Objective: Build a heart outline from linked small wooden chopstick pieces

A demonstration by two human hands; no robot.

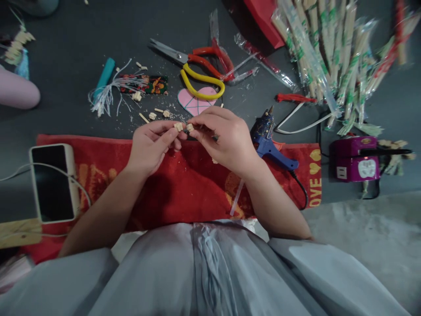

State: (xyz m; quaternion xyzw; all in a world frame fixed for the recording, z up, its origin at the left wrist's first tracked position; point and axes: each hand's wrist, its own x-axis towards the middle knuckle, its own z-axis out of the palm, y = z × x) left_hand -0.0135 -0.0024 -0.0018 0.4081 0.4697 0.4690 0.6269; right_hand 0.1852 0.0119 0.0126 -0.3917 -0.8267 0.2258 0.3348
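Above the red towel (197, 184), my two hands meet fingertip to fingertip. My left hand (149, 145) pinches a small pale wooden piece (178, 127) between thumb and fingers. Another small wooden piece (190, 127) is pinched by my right hand (226, 136), close beside the first; I cannot tell whether the two touch. Just beyond the hands lie little wooden bits (152, 116) and crumbs. A pink heart-shaped card (194, 103) rests partly under scissors (204, 81) with yellow and orange handles. To the right, a blue glue gun (271, 149) lies across the towel's edge.
Wrapped chopsticks (329, 52) are heaped at the back right, near a purple box (355, 159) with a cord. A phone (52, 182) with a cable lies at left. White threads (107, 94), a teal stick (104, 78) and a patterned strip (158, 84) lie back left.
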